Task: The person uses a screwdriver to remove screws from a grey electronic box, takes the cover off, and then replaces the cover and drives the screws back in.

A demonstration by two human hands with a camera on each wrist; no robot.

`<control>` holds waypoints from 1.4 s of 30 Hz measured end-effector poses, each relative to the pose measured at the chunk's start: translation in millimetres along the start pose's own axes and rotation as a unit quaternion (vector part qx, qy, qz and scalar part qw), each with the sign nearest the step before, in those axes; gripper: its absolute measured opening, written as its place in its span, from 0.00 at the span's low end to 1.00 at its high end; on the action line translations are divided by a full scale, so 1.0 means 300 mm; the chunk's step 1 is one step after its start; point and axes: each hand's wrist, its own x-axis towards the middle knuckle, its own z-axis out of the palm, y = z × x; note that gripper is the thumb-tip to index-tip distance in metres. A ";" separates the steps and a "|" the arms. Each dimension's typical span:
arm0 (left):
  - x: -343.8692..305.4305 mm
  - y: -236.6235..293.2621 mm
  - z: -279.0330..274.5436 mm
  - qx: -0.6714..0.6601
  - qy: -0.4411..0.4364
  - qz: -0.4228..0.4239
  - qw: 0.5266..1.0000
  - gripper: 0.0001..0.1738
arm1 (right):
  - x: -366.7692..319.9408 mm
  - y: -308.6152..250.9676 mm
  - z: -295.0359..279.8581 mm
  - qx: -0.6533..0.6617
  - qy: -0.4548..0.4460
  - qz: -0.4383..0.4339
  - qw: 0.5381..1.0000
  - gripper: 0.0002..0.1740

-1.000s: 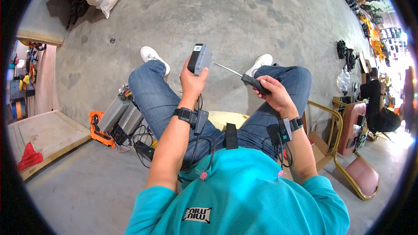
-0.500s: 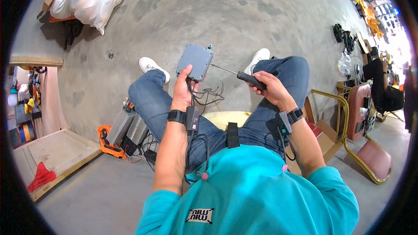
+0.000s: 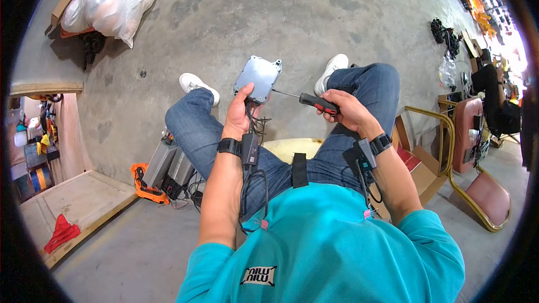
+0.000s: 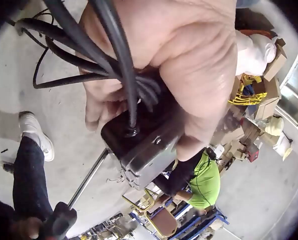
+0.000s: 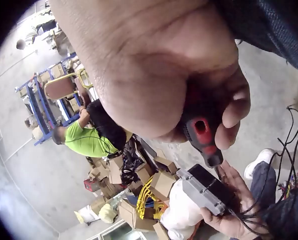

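Note:
In the head view my left hand (image 3: pixel 238 114) grips a flat grey metal box (image 3: pixel 260 77), thumb on its broad face, that face turned up toward the head camera. Black cables (image 4: pixel 131 75) run out of the box's black end, close by the palm. A screwdriver (image 3: pixel 318 103) with a black and red handle is held in my right hand (image 3: pixel 349 112), fingers curled round the handle. Its thin shaft points left, the tip right at the box's right side. The right wrist view shows the handle (image 5: pixel 203 134) between thumb and fingers, with the box beyond it.
Between my legs is a pale yellow seat (image 3: pixel 283 148). An orange-framed device (image 3: pixel 147 184) and grey metal cases stand on the floor at left. At right are an open carton (image 3: pixel 429 168) and a gold-framed chair (image 3: pixel 488 199). A person in bright green (image 5: pixel 91 142) sits farther off.
My left hand has turned the box from edge-on to its broad face showing. The screwdriver has rolled so its red part shows, and its tip stays near the box's right side.

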 end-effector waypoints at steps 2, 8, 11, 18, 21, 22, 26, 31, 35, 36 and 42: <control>-0.001 0.000 0.004 0.001 -0.002 0.000 1.000 0.27 | -0.001 0.002 -0.001 0.000 -0.002 0.004 1.000 0.13; 0.001 -0.001 0.010 0.003 0.010 0.006 1.000 0.30 | -0.005 0.000 0.002 -0.001 -0.012 0.003 1.000 0.14; 0.023 -0.013 -0.030 -0.002 0.020 0.021 1.000 0.30 | -0.004 -0.004 0.006 -0.024 -0.015 0.013 1.000 0.16; 0.051 0.001 -0.086 0.005 0.067 0.034 0.997 0.31 | 0.004 0.002 -0.024 0.009 0.029 -0.001 1.000 0.17; 0.044 -0.014 -0.061 0.009 0.055 0.025 0.998 0.32 | 0.005 0.000 -0.041 0.041 0.059 -0.024 0.997 0.18; 0.047 -0.017 -0.043 0.008 0.051 0.028 0.998 0.32 | 0.009 -0.002 -0.039 0.039 0.048 -0.036 0.997 0.17; 0.084 -0.010 -0.053 0.055 0.023 -0.015 0.998 0.34 | 0.018 -0.003 -0.023 0.049 0.047 -0.041 0.997 0.17; 0.118 -0.033 -0.027 0.057 -0.002 -0.042 0.997 0.34 | 0.020 0.009 -0.032 0.057 0.047 -0.045 0.996 0.17; 0.140 -0.040 -0.013 0.073 0.001 -0.061 0.996 0.32 | 0.013 0.011 -0.035 0.067 0.062 -0.047 0.995 0.17; 0.143 -0.038 -0.011 0.072 0.002 -0.057 0.996 0.31 | 0.015 0.011 -0.038 0.073 0.064 -0.049 0.994 0.17; 0.138 -0.019 -0.041 0.077 0.016 -0.016 0.997 0.26 | -0.018 -0.017 -0.003 0.098 0.070 -0.086 0.989 0.14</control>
